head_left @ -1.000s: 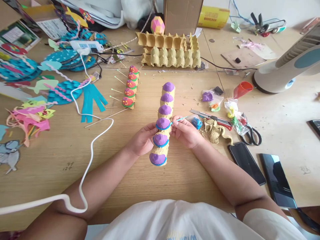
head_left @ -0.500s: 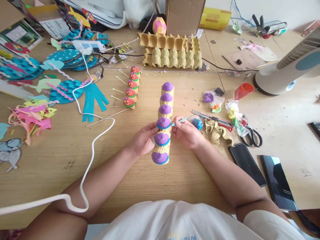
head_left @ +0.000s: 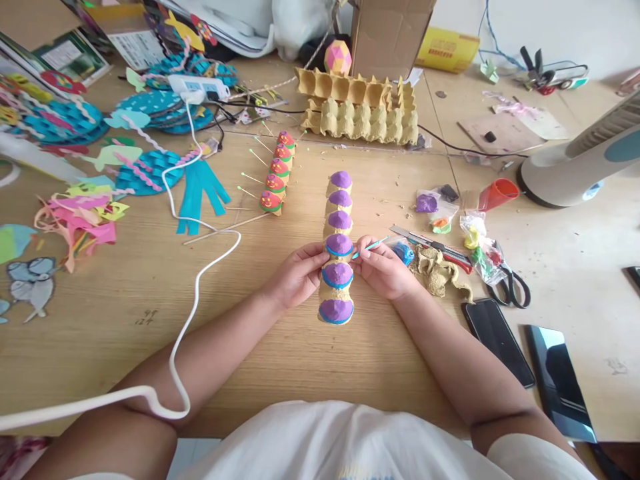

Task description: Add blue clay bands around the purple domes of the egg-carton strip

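Observation:
In the middle of the head view is a strip of egg carton (head_left: 336, 293), a row of several humps topped with purple clay. Blue clay edging curves under the purple on the three nearest humps. My left hand (head_left: 304, 272) grips the strip's left side between thumb and fingers. On the other side my right hand (head_left: 384, 268) pinches a thin light-blue clay tool (head_left: 371, 247), its end close to the strip beside the third hump from me. Behind the right hand lies a lump of blue clay (head_left: 403, 253) in clear plastic.
A red-and-green caterpillar (head_left: 278, 175) of egg carton stands further back, before larger egg cartons (head_left: 369, 121). A white cable (head_left: 197, 293) crosses my left forearm. On the right lie a utility knife (head_left: 433, 248), scissors (head_left: 511, 287), torn carton scraps (head_left: 436, 270) and two phones (head_left: 497, 340).
The whole view has shifted, so things sit further right in it. The strip looks more upright in the picture. Both hands keep their grips, and the blue edging looks the same.

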A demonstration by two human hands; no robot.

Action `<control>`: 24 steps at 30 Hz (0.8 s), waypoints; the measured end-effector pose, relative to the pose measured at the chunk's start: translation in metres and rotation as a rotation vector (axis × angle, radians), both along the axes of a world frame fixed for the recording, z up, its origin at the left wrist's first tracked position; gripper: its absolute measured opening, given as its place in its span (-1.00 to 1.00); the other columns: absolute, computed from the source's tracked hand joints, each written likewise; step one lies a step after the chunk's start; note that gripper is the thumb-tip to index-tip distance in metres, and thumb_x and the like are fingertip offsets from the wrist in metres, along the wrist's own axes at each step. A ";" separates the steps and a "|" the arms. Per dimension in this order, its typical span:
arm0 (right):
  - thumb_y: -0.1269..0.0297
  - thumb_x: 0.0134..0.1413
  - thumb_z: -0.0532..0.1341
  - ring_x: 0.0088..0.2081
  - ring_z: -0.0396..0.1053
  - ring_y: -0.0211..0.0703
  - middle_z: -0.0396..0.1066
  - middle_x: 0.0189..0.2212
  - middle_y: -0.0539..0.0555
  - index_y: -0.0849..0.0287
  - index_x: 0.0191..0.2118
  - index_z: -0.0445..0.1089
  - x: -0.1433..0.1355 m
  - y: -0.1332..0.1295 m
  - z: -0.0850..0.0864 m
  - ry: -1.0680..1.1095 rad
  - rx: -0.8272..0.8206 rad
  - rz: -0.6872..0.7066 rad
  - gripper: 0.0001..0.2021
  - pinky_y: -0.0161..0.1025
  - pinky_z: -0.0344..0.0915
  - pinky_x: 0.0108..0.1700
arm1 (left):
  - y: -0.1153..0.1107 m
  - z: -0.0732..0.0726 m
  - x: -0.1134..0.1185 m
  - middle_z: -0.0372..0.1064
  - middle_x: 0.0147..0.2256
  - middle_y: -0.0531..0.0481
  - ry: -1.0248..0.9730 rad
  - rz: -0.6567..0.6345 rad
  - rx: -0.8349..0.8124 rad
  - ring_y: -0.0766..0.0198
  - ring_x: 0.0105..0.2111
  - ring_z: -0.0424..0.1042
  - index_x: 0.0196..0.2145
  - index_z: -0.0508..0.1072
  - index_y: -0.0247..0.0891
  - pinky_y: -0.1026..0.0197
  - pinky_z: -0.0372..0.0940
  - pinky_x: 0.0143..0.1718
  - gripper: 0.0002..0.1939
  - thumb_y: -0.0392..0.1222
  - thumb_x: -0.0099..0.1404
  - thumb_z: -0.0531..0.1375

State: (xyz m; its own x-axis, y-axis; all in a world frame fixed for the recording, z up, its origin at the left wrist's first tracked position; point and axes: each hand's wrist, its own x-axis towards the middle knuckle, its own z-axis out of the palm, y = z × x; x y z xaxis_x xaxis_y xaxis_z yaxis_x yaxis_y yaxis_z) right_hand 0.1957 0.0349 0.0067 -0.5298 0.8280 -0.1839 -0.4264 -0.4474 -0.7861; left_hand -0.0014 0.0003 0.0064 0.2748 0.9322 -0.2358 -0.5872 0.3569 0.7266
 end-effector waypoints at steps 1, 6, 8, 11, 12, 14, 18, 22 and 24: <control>0.11 -0.05 0.51 -0.28 0.39 -0.22 0.39 -0.34 -0.05 0.07 -0.36 0.41 0.000 0.001 0.001 -0.021 0.018 0.002 -0.71 -0.22 0.37 -0.14 | 0.000 0.000 0.000 0.63 -0.22 -0.01 0.003 0.017 0.002 0.28 -0.27 0.55 -0.21 0.66 -0.19 0.26 0.42 -0.24 -0.79 -0.17 0.16 0.43; 0.13 0.00 0.48 -0.30 0.29 -0.25 0.34 -0.32 -0.04 0.07 -0.37 0.43 0.002 0.004 0.005 -0.108 0.190 -0.169 -0.76 -0.28 0.26 -0.22 | -0.001 -0.003 -0.001 0.59 -0.34 0.02 0.113 0.110 0.007 0.37 -0.40 0.49 -0.27 0.65 -0.25 0.34 0.33 -0.37 -0.82 -0.20 0.12 0.42; 0.14 0.05 0.46 -0.31 0.24 -0.25 0.28 -0.35 -0.05 0.06 -0.36 0.44 0.002 0.004 0.007 -0.147 0.312 -0.235 -0.79 -0.28 0.22 -0.23 | -0.002 -0.005 -0.001 0.57 -0.36 0.01 0.176 0.103 0.032 0.35 -0.41 0.48 -0.28 0.65 -0.26 0.32 0.33 -0.37 -0.82 -0.18 0.13 0.40; 0.17 0.10 0.43 -0.24 0.25 -0.19 0.27 -0.31 -0.01 0.04 -0.35 0.48 0.002 0.001 0.010 -0.267 0.508 -0.246 -0.85 -0.23 0.23 -0.14 | -0.003 -0.008 -0.003 0.57 -0.34 -0.01 0.280 0.066 0.112 0.30 -0.36 0.48 -0.28 0.65 -0.25 0.27 0.34 -0.32 -0.82 -0.13 0.18 0.37; 0.16 0.11 0.43 -0.19 0.27 -0.16 0.28 -0.28 0.00 0.03 -0.35 0.49 0.001 0.000 0.011 -0.317 0.562 -0.238 -0.86 -0.20 0.24 -0.08 | -0.003 -0.008 -0.003 0.56 -0.35 0.00 0.327 0.056 0.149 0.29 -0.35 0.47 -0.29 0.64 -0.25 0.27 0.34 -0.31 -0.83 -0.13 0.20 0.36; 0.12 0.12 0.41 -0.10 0.29 -0.08 0.29 -0.24 0.04 0.01 -0.34 0.50 0.001 -0.003 0.013 -0.414 0.647 -0.223 -0.86 -0.12 0.24 0.04 | -0.004 -0.009 -0.004 0.51 -0.39 0.02 0.426 0.046 0.221 0.29 -0.36 0.43 -0.35 0.62 -0.25 0.26 0.32 -0.31 -0.85 -0.12 0.22 0.34; 0.04 0.13 0.40 -0.03 0.29 0.00 0.31 -0.23 0.07 0.00 -0.34 0.51 0.000 -0.006 0.014 -0.531 0.738 -0.208 -0.82 -0.01 0.20 0.17 | -0.006 -0.006 -0.005 0.39 -0.45 0.05 0.553 0.035 0.316 0.30 -0.38 0.34 -0.43 0.56 -0.26 0.26 0.28 -0.33 -0.81 -0.10 0.24 0.33; 0.09 0.14 0.39 -0.04 0.29 0.00 0.31 -0.21 0.07 0.02 -0.33 0.51 -0.002 -0.008 0.016 -0.559 0.781 -0.187 -0.84 0.01 0.20 0.16 | -0.007 -0.001 -0.004 0.35 -0.47 0.06 0.603 0.023 0.360 0.33 -0.41 0.31 -0.46 0.52 -0.27 0.27 0.26 -0.35 -0.80 -0.12 0.26 0.30; 0.13 0.15 0.39 -0.05 0.28 -0.01 0.31 -0.21 0.07 0.03 -0.33 0.51 -0.002 -0.009 0.018 -0.566 0.802 -0.178 -0.87 0.02 0.21 0.16 | -0.007 0.001 -0.004 0.35 -0.49 0.07 0.614 0.019 0.366 0.34 -0.43 0.31 -0.48 0.51 -0.27 0.28 0.25 -0.37 -0.80 -0.14 0.27 0.29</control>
